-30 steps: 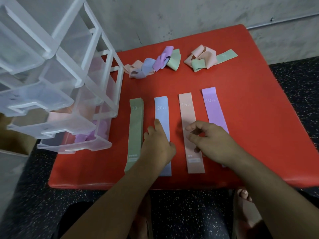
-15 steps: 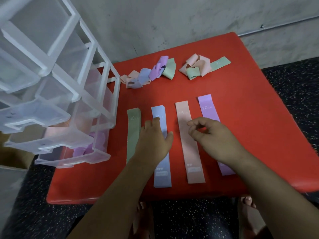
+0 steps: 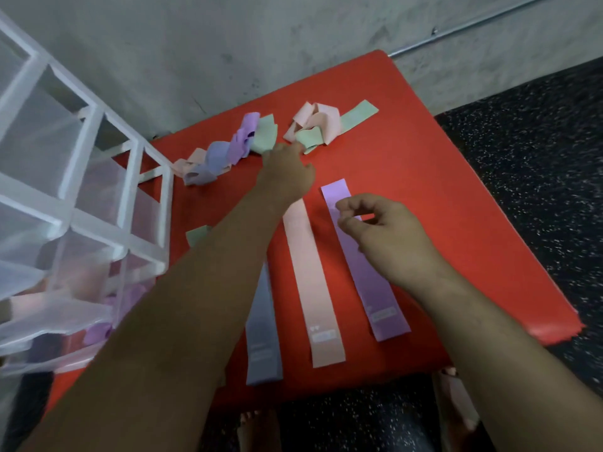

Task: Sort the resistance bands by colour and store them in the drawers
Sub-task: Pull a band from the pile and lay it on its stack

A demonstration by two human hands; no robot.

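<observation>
Head view: my left hand (image 3: 287, 171) is at the tangled bands (image 3: 228, 151) on the far side of the table (image 3: 440, 190), and I cannot tell its grip; my right hand (image 3: 391, 236) hovers loosely curled and empty over the flat purple band (image 3: 368, 282), with the drawers (image 3: 98, 190) on the left

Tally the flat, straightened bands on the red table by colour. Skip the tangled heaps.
Green band: 1, mostly hidden
Blue band: 1
Pink band: 1
Purple band: 1
Total: 4
</observation>
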